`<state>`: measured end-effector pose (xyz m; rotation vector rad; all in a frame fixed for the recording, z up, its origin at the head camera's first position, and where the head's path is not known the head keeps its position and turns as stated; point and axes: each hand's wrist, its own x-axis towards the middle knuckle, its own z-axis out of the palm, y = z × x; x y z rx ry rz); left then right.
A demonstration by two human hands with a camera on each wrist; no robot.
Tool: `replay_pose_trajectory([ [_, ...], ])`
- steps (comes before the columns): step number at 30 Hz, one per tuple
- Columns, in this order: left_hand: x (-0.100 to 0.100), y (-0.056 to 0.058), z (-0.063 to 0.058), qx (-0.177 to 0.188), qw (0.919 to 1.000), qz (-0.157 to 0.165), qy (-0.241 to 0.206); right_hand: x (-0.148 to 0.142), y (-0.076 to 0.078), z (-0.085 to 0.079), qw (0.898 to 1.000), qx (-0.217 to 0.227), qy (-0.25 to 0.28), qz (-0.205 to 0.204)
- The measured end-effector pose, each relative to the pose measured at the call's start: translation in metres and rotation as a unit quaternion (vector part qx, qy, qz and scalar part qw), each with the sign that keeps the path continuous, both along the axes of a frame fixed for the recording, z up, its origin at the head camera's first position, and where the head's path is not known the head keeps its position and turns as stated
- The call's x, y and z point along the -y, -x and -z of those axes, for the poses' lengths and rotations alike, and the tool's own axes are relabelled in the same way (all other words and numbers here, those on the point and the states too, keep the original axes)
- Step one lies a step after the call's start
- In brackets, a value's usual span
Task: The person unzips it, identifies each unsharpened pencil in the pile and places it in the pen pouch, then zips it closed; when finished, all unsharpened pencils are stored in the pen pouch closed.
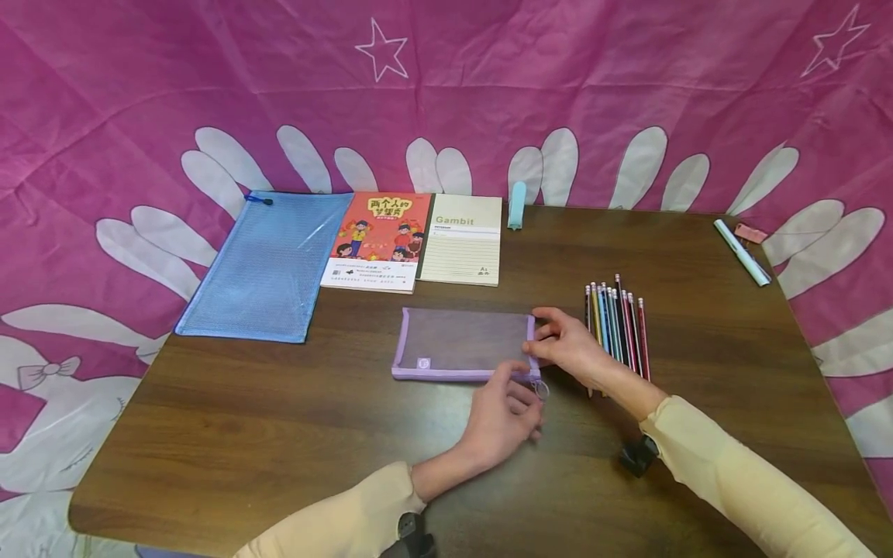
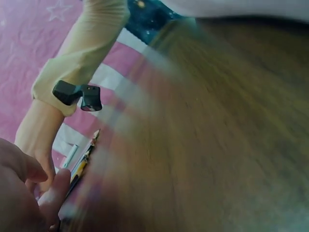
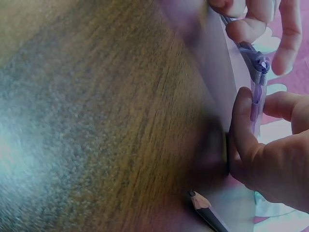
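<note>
A purple mesh zip pencil pouch [image 1: 460, 341] lies flat in the middle of the wooden table. My right hand [image 1: 575, 353] pinches its right edge; in the right wrist view the thumb [image 3: 245, 121] and a finger stand on either side of that edge. At the near right corner, beside a ring [image 1: 540, 390] on the zip end, is my left hand [image 1: 498, 415]. Its fingers are loosely bent and spread apart, with the index over the pouch's near edge; whether it touches is unclear. Several pencils [image 1: 633, 333] lie beside the right hand, partly hidden by it.
Along the back lie a blue mesh zip folder [image 1: 265, 267], a red-covered book [image 1: 380, 240], a cream notebook [image 1: 460, 240] and a light blue stapler-like object [image 1: 516, 205]. At the far right are a white pen [image 1: 742, 252] and a small pink item [image 1: 751, 232]. A pink curtain [image 1: 474, 77] hangs behind.
</note>
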<state>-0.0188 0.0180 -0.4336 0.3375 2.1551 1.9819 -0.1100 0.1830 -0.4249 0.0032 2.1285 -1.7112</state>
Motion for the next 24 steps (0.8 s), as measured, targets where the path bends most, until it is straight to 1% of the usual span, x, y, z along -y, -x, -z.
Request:
replay_pose_trajectory([
  [2, -0.003, 0.001, 0.000, -0.047, 0.9978, -0.005, 0.048, -0.001, 0.000, -0.001, 1.000, -0.001, -0.001, 0.002],
  [5, -0.006, 0.001, -0.001, -0.112, 0.9874, -0.021, 0.110, -0.001, -0.001, -0.001, 1.000, 0.000, 0.004, 0.004],
  [7, -0.007, -0.001, -0.001, -0.138, 0.9812, -0.031, 0.132, -0.001, -0.001, -0.002, 1.000, 0.001, 0.007, 0.001],
  [9, -0.006, -0.005, -0.002, -0.151, 0.9777, -0.040, 0.141, -0.001, -0.001, -0.002, 1.000, 0.000, 0.009, 0.000],
  [12, -0.003, -0.011, -0.002, -0.152, 0.9755, -0.057, 0.149, -0.001, -0.001, -0.002, 1.000, -0.007, 0.003, -0.003],
  [15, -0.002, -0.015, -0.001, -0.136, 0.9762, -0.066, 0.155, -0.001, -0.001, -0.002, 1.000, -0.012, -0.005, -0.002],
  [19, -0.002, -0.020, 0.000, -0.115, 0.9768, -0.068, 0.167, 0.000, -0.002, -0.001, 1.000, -0.005, 0.000, 0.000],
  [21, -0.001, -0.019, 0.001, -0.116, 0.9753, -0.074, 0.173, 0.001, -0.002, -0.001, 1.000, -0.001, 0.004, 0.002],
  [24, -0.002, -0.015, 0.005, -0.116, 0.9746, -0.082, 0.173, 0.001, -0.003, -0.001, 1.000, -0.001, 0.007, 0.006],
])
